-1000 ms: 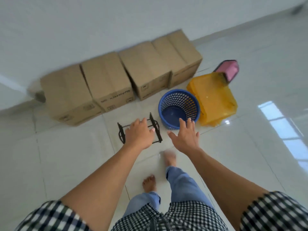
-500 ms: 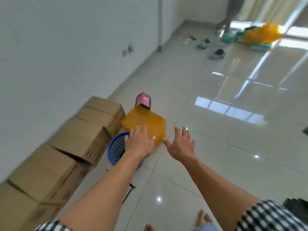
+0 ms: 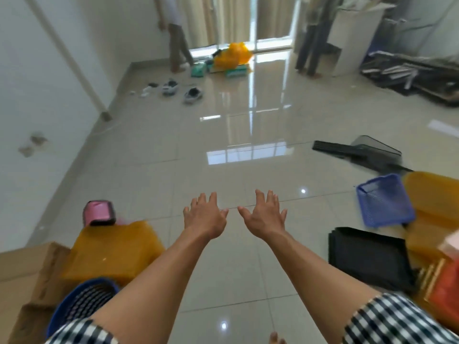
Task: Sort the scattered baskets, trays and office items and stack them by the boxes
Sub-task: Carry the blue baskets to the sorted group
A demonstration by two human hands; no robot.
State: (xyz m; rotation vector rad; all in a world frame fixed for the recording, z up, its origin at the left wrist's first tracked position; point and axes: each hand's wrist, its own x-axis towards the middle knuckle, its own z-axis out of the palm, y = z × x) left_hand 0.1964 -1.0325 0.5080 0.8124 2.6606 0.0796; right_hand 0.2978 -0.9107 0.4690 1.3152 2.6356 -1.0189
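My left hand (image 3: 203, 217) and my right hand (image 3: 264, 216) are stretched out side by side over bare floor tiles, fingers spread, holding nothing. At lower left a round blue basket (image 3: 82, 304) stands beside a cardboard box (image 3: 29, 276), with an upturned yellow tray (image 3: 111, 247) and a pink container (image 3: 98, 212) behind it. On the right lie a blue rectangular basket (image 3: 383, 203), a black tray (image 3: 370, 256), more yellow trays (image 3: 433, 194) and an orange item (image 3: 447, 291).
Dark trays and a grey file holder (image 3: 372, 151) lie on the floor at mid right. Shoes (image 3: 171, 89) and a yellow bag (image 3: 232, 55) sit near the far window. Two people stand at the back. Glossy tiles stretch between.
The view has swung from the row of boxes round to the open room. Both hands stayed spread and holding nothing; the blue round basket now sits at lower left.
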